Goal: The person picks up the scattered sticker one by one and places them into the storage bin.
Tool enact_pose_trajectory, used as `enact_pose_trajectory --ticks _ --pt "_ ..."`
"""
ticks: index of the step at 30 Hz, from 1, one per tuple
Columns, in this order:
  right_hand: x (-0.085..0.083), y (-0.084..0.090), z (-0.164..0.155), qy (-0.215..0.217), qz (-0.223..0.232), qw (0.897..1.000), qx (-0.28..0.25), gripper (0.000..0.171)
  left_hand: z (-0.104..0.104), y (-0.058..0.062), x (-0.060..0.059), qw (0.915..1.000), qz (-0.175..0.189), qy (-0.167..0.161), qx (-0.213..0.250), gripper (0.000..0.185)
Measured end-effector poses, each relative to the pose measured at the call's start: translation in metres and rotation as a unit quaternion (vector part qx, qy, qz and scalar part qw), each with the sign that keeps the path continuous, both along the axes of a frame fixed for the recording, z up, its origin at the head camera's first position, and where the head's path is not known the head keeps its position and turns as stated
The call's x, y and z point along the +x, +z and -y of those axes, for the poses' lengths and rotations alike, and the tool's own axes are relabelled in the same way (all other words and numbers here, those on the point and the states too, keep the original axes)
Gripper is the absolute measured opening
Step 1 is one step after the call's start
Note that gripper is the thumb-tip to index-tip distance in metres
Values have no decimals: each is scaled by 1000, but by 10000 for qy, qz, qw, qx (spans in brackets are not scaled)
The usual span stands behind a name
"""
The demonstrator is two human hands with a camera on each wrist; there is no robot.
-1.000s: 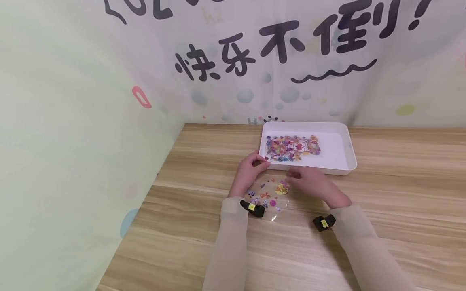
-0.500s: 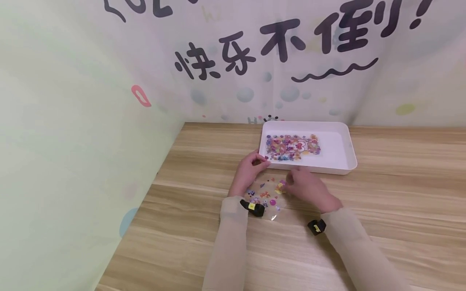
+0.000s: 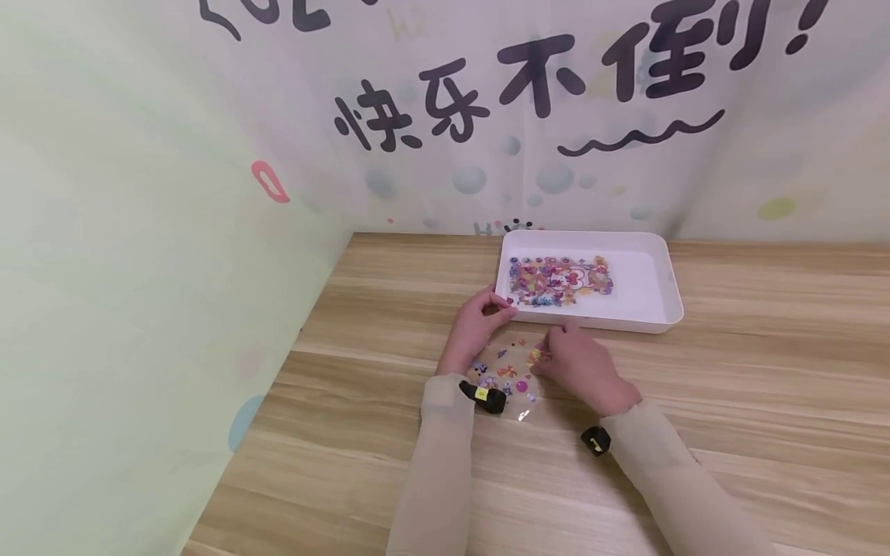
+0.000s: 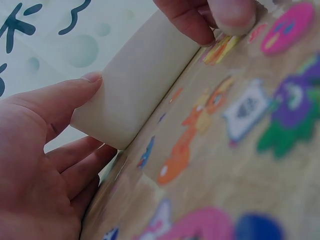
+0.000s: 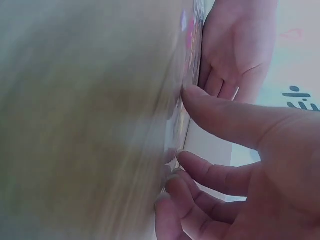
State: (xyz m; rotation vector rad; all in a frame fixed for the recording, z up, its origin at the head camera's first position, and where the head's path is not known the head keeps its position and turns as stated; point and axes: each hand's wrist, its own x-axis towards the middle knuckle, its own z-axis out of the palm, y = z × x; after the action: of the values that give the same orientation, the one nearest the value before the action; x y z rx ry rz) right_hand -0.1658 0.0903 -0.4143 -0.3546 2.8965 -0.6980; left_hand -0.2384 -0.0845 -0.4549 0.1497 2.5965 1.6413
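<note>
A clear sheet (image 3: 513, 363) with small colourful cartoon stickers lies flat on the wooden table (image 3: 375, 432). My left hand (image 3: 473, 330) grips the near left corner of a white tray (image 3: 641, 287); in the left wrist view its thumb (image 4: 80, 95) lies at the rim and the fingers reach underneath. At the sheet's right side, my right hand (image 3: 582, 367) touches it with thumb and fingertips, beside a yellow and pink sticker (image 3: 537, 355). The right wrist view has that thumb (image 5: 210, 107) apart from the bent fingers, all resting at the surface.
Inside the tray, sticker sheets (image 3: 559, 282) with dense colourful pictures lie to the left. A cloth backdrop (image 3: 445, 193) with large black writing hangs behind the table, and a pale curtain (image 3: 139, 309) borders its left edge.
My right hand has come down and left, from just below the tray's front edge to the sheet's right side. My left hand has stayed at the tray corner.
</note>
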Motion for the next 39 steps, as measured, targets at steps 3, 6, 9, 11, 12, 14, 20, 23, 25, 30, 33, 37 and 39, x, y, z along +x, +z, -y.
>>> enact_pose_trajectory --ticks 3,6,9,11,12,14,20,23,25,30,33,37,39 --pt "1 0 1 40 -46 10000 17 32 1 0 0 10000 21 21 -6 13" --pt "2 1 3 38 -43 10000 49 32 1 0 0 10000 0 15 -14 13" --pt "3 2 4 43 -76 9999 90 32 1 0 0 10000 -51 -11 13 15" --pt "4 2 4 50 -89 9999 97 32 0 0 0 9999 -81 -34 48 16" --pt "4 1 4 57 -104 9999 106 32 0 -1 0 9999 -84 -41 63 17" --pt "4 1 4 67 -96 9999 86 32 0 -1 0 9999 -74 -38 64 17" --pt "0 -1 2 67 122 9999 -56 31 1 -1 0 10000 -66 -19 12 16" --pt "-2 -4 0 70 139 9998 -83 32 1 -1 -1 9999 -94 -40 1 17" --pt "-4 -5 0 81 129 9998 -114 32 1 -1 -1 9999 -106 -51 14 18" --pt "-7 -6 0 137 81 9998 -154 33 0 0 -1 10000 -71 -32 23 17" --pt "-8 -5 1 188 144 9996 -169 35 0 1 -1 10000 -54 -33 75 18" --pt "-9 -5 1 239 341 9988 -253 35 1 1 0 9999 -38 -28 140 21" --pt "-10 -6 0 257 415 9983 -315 35 1 1 0 9999 -48 -31 143 20"
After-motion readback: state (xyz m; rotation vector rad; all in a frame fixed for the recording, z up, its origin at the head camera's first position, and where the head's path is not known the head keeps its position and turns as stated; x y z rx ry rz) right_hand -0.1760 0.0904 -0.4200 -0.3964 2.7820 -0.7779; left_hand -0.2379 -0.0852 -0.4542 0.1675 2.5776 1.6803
